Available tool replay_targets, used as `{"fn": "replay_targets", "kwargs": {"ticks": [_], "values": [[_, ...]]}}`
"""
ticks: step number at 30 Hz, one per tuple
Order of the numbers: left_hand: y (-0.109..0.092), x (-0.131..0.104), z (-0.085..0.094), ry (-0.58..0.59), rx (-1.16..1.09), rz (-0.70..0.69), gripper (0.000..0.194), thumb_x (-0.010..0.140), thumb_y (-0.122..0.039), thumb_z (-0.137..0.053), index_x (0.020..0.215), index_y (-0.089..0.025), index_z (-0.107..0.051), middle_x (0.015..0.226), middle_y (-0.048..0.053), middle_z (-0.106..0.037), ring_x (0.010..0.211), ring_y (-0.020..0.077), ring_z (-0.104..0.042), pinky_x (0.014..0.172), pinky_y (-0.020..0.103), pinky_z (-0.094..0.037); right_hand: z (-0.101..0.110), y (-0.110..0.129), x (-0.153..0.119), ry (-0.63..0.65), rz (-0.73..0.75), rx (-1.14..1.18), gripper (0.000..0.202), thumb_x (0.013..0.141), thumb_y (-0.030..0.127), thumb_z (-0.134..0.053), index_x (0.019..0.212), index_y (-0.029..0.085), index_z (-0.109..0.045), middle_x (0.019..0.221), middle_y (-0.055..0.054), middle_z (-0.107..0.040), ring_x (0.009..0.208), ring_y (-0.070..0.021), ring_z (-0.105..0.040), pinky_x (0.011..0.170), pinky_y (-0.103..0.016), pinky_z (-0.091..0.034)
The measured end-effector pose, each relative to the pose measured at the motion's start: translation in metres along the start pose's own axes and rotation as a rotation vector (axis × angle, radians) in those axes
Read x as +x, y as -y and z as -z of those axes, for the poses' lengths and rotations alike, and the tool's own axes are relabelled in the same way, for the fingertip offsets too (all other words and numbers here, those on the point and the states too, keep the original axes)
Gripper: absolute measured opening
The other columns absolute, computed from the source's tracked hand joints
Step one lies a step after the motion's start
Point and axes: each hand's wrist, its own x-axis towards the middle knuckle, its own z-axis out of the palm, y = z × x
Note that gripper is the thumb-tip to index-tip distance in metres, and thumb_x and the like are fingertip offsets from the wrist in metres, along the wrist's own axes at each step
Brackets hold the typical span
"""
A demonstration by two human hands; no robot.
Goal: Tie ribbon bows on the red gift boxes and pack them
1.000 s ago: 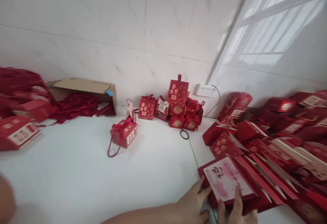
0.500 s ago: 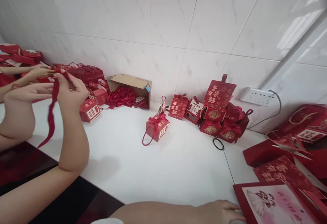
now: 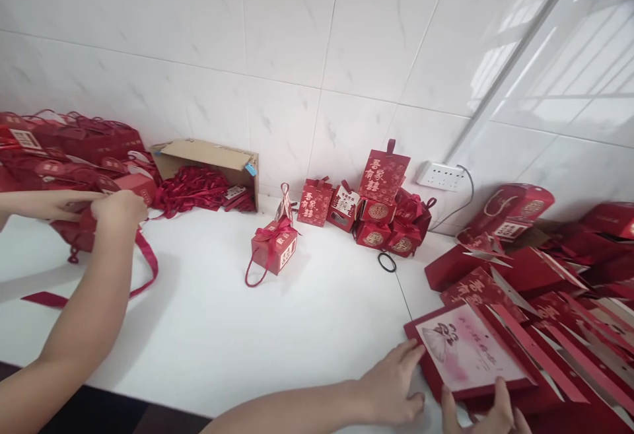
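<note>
A flat red gift box with a pink-and-white picture panel lies at the front right, on the near end of a row of folded red boxes. My left hand is at its left edge, fingertips touching it, fingers apart. My right hand is at its near edge, partly cut off by the frame. Its thumb and a finger are spread against that edge, and I see no grip closed around it. A finished small red box with a ribbon bow and cord handle stands mid-table.
At the left, a co-worker's hands work on a red box with a trailing ribbon. An open cardboard box holds dark red ribbons. Several red boxes are stacked by the wall, near a power strip and a black ring.
The view has turned right. My right hand has come into view at the flat box, and my left hand shows more fully at its edge. The co-worker's hands have lowered with the ribbon to a box.
</note>
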Motion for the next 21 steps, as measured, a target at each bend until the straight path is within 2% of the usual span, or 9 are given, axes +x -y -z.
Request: {"fn": "replay_targets", "kwargs": {"ticks": [1, 3, 5, 7, 9, 12, 15, 17, 21], "values": [[0.000, 0.004, 0.000, -0.018, 0.002, -0.012, 0.085, 0.069, -0.019, -0.060, 0.143, -0.010, -0.021, 0.148, 0.019, -0.024, 0.136, 0.0297, -0.025, 0.111, 0.044, -0.027, 0.001, 0.004, -0.002, 0.000, 0.022, 0.025, 0.075, 0.076, 0.049, -0.055, 0.125, -0.007, -0.046, 0.070, -0.014, -0.049, 0.099, -0.0417, -0.048, 0.080, -0.059, -0.044], [0.002, 0.011, 0.000, -0.050, 0.009, -0.036, 0.085, 0.068, -0.020, -0.063, 0.142, -0.007, -0.023, 0.147, 0.021, -0.026, 0.136, 0.0305, -0.025, 0.112, 0.045, -0.025, 0.006, 0.015, -0.007, 0.036, 0.024, 0.101, 0.072, 0.079, 0.050, -0.053, 0.125, -0.005, -0.046, 0.092, -0.023, -0.051, 0.105, -0.0401, -0.045, 0.079, -0.057, -0.047], [0.003, 0.016, 0.000, -0.073, 0.013, -0.020, 0.081, 0.070, -0.020, -0.063, 0.141, -0.006, -0.025, 0.146, 0.022, -0.026, 0.136, 0.0305, -0.025, 0.112, 0.045, -0.025, 0.014, 0.025, -0.010, 0.094, -0.058, 0.224, 0.075, 0.080, 0.049, -0.053, 0.135, 0.000, -0.034, 0.116, -0.027, -0.042, 0.110, -0.0369, -0.043, 0.076, -0.052, -0.051], [0.004, 0.020, 0.001, -0.086, 0.017, 0.010, 0.078, 0.072, -0.020, -0.062, 0.140, -0.008, -0.026, 0.146, 0.021, -0.027, 0.136, 0.0296, -0.025, 0.112, 0.046, -0.025, 0.021, 0.030, -0.007, 0.126, -0.169, 0.346, 0.083, 0.079, 0.047, -0.055, 0.142, 0.008, -0.016, 0.129, -0.026, -0.032, 0.113, -0.0336, -0.043, 0.076, -0.049, -0.052], [0.004, 0.022, 0.000, -0.083, 0.029, 0.018, 0.076, 0.073, -0.019, -0.061, 0.140, -0.010, -0.026, 0.146, 0.019, -0.028, 0.135, 0.0286, -0.026, 0.112, 0.047, -0.025, 0.026, 0.026, 0.001, 0.126, -0.266, 0.394, 0.088, 0.078, 0.048, -0.057, 0.143, 0.011, -0.009, 0.132, -0.025, -0.027, 0.115, -0.0323, -0.043, 0.080, -0.050, -0.051], [0.005, 0.025, -0.001, -0.067, 0.069, 0.027, 0.074, 0.073, -0.018, -0.061, 0.139, -0.011, -0.027, 0.145, 0.018, -0.028, 0.135, 0.0287, -0.027, 0.111, 0.048, -0.026, 0.033, 0.011, 0.022, 0.071, -0.368, 0.321, 0.087, 0.077, 0.052, -0.055, 0.141, 0.007, -0.015, 0.134, -0.026, -0.024, 0.119, -0.0345, -0.040, 0.089, -0.053, -0.045], [0.006, 0.028, -0.004, -0.075, 0.107, 0.035, 0.073, 0.073, -0.019, -0.061, 0.138, -0.010, -0.029, 0.144, 0.019, -0.030, 0.134, 0.0292, -0.029, 0.111, 0.048, -0.027, 0.034, -0.003, 0.043, 0.009, -0.398, 0.185, 0.095, 0.074, 0.057, -0.054, 0.139, -0.001, -0.016, 0.137, -0.030, -0.021, 0.129, -0.0401, -0.024, 0.101, -0.059, -0.029], [0.007, 0.030, -0.006, -0.094, 0.110, 0.030, 0.071, 0.073, -0.019, -0.060, 0.137, -0.011, -0.031, 0.142, 0.018, -0.031, 0.132, 0.0292, -0.031, 0.110, 0.048, -0.028, 0.032, -0.007, 0.053, 0.016, -0.397, 0.130, 0.100, 0.071, 0.059, -0.054, 0.138, -0.005, -0.016, 0.137, -0.032, -0.021, 0.132, -0.0418, -0.018, 0.104, -0.060, -0.022], [0.008, 0.032, -0.007, -0.125, 0.096, 0.019, 0.066, 0.073, -0.019, -0.059, 0.134, -0.014, -0.034, 0.139, 0.016, -0.036, 0.130, 0.0288, -0.035, 0.109, 0.049, -0.029, 0.027, -0.009, 0.059, 0.034, -0.495, 0.122, 0.101, 0.067, 0.056, -0.060, 0.138, -0.003, -0.018, 0.129, -0.030, -0.034, 0.120, -0.0410, -0.035, 0.097, -0.058, -0.031]]}}
